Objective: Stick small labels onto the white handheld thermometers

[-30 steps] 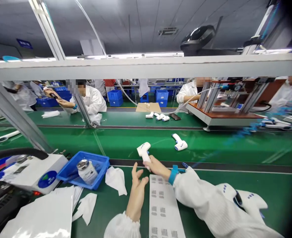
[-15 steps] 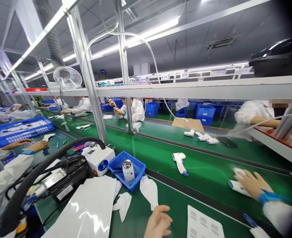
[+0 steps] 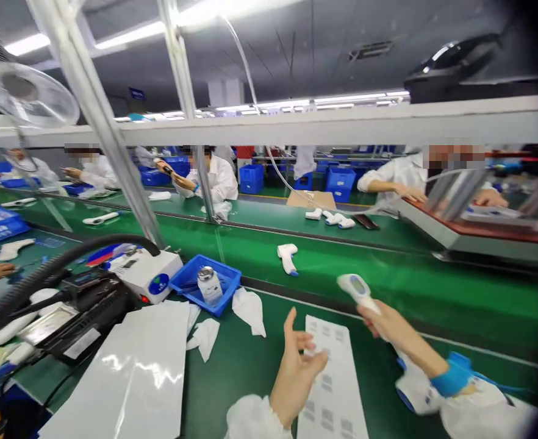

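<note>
My right hand [image 3: 390,323] is closed around a white handheld infrared thermometer [image 3: 357,288], held up over the near edge of the green belt with its small display showing. Below that wrist lies a second white and blue thermometer [image 3: 418,389], partly hidden by my forearm. My left hand [image 3: 296,372] has its fingers apart and nothing in them. It hovers over a white sheet of printed labels [image 3: 330,396] on the green bench. Another thermometer [image 3: 288,258] rests on the belt farther off.
A blue tray [image 3: 225,299] holds a metal-capped bottle [image 3: 210,285]. White cloths [image 3: 249,311] lie beside it. At left are glossy white sheets [image 3: 136,366], a white machine [image 3: 152,274] and a black hose [image 3: 68,262]. Co-workers [image 3: 218,177] sit across the belt; a metal post [image 3: 108,134] rises between.
My right hand has lifted a thermometer off the belt and brought it nearer. My left hand has risen into view over the label sheet. The view has swung rightward and down.
</note>
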Motion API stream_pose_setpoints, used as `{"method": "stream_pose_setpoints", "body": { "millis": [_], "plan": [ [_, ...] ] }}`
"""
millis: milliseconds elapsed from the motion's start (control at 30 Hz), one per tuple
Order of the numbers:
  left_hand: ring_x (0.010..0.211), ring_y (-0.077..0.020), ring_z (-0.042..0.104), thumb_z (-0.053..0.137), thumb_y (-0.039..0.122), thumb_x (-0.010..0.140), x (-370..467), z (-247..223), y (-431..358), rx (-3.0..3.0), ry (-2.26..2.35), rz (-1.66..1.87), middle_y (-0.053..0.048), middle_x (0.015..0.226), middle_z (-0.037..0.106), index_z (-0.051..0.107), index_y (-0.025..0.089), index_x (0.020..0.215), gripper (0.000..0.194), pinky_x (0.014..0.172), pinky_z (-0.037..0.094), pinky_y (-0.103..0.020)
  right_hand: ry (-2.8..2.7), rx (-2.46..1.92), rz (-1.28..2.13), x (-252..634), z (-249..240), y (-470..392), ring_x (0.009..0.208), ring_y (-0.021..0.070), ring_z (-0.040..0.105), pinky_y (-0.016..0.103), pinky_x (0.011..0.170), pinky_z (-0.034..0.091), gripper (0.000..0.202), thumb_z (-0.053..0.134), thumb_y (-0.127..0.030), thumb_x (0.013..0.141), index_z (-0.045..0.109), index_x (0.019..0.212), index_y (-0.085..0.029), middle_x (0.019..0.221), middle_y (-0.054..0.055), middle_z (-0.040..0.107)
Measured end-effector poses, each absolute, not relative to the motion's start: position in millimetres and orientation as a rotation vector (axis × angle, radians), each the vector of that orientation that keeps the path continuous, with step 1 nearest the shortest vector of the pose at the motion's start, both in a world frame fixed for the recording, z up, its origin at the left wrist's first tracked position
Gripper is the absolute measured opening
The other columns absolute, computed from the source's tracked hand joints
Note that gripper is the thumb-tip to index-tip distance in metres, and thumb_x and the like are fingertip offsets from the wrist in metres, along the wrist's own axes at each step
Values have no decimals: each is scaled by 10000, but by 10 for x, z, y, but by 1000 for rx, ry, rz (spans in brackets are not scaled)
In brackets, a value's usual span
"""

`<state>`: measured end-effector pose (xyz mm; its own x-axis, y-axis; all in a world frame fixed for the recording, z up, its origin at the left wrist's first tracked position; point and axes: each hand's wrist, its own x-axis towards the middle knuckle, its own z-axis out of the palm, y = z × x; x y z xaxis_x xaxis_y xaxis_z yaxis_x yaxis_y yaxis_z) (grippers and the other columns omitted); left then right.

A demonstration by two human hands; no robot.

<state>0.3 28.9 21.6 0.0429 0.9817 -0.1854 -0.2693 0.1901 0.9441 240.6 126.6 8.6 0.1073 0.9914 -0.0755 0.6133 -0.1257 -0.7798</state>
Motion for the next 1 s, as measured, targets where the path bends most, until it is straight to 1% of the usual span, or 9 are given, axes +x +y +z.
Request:
{"method": "stream_pose_setpoints", "body": {
  "millis": [133,233,300,400,533,600,700,867,1000],
  "plan": [
    [1089,-205,544,683,294,800,254,447,213,873,885,1173,-102,1188,516,50,294,1473,923,970,403,-358,-1625,-1389,1390,1612,321,415,613,180,577,318,579,488,309,487,-449,822,595,970,-200,803,46,649],
    [971,-169,599,621,263,845,301,494,162,768,918,1230,-25,1034,579,75,343,1461,827,927,444,-332,-1600,-1248,1492,1374,428,7,932,210,604,353,857,496,474,579,-341,811,497,1263,-227,1160,72,615],
    [864,-157,615,598,267,857,276,478,138,755,975,1211,-9,992,588,143,359,1449,752,844,483,-317,-1626,-1225,1552,1414,370,-98,1035,229,587,381,935,474,544,611,-343,809,462,1322,-239,1238,79,585],
    [902,-155,614,589,270,860,214,425,131,822,975,1163,-46,1184,573,238,338,1430,673,841,488,-301,-1548,-1344,1408,1650,150,-25,1216,260,511,434,1052,407,507,529,-472,863,481,1313,-242,1354,93,511],
    [874,-153,594,580,279,862,166,363,139,886,999,1042,-59,1244,563,220,338,1438,682,736,513,-278,-1171,-1716,1082,2006,-107,223,1439,276,221,454,1181,224,743,467,-612,832,296,1444,-228,1563,87,236],
    [797,-146,579,582,291,858,150,343,134,868,1025,992,-55,1159,587,197,345,1443,703,602,499,-235,-1037,-1867,1030,2139,-171,280,1454,282,171,446,1193,195,810,477,-620,817,253,1469,-195,1580,96,197],
    [694,-133,559,582,297,858,108,295,127,812,1045,934,-41,1015,597,163,350,1447,725,485,451,-193,-958,-1956,973,2260,-226,232,1429,314,246,467,1178,238,786,515,-607,802,321,1442,-194,1558,105,262],
    [628,-119,548,538,257,887,37,136,143,764,1059,898,-12,895,562,141,369,1447,696,450,442,-181,-1258,-1683,1052,2168,-244,17,1167,270,575,443,1021,460,385,543,-481,851,585,1155,-248,1249,83,614],
    [559,-91,508,543,290,892,47,41,148,767,1049,911,7,862,542,133,365,1449,696,440,436,-183,-1560,-1594,965,1895,-245,-48,1043,252,605,416,896,512,165,564,-345,863,676,928,-243,1120,70,642]
  ]
}}
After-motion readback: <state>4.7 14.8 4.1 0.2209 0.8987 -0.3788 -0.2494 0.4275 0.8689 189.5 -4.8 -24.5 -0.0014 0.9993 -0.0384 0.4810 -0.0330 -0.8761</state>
